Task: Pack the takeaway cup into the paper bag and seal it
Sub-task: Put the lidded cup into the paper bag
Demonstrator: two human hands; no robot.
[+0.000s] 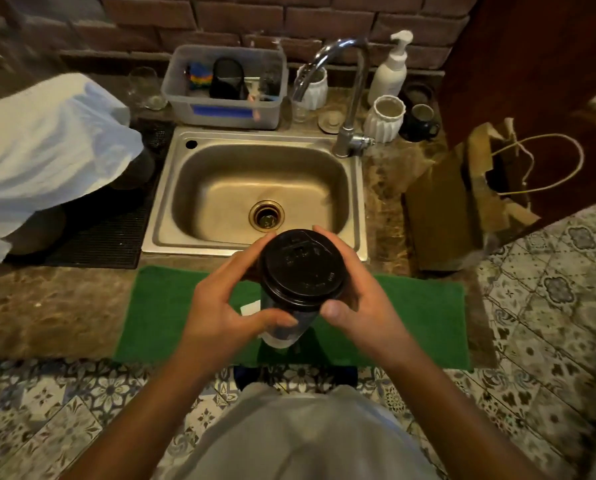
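Steel sink (172, 188) behind held cup (301, 268)

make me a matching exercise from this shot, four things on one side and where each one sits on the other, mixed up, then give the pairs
Things:
1. takeaway cup
2. paper bag
3. pump bottle
4. green mat

Places:
A. on the counter right of the sink
B. by the brick wall, behind the tap
C. between the left hand and right hand
D. along the counter's front edge, under the cup

Pairs: 1-C, 2-A, 3-B, 4-D
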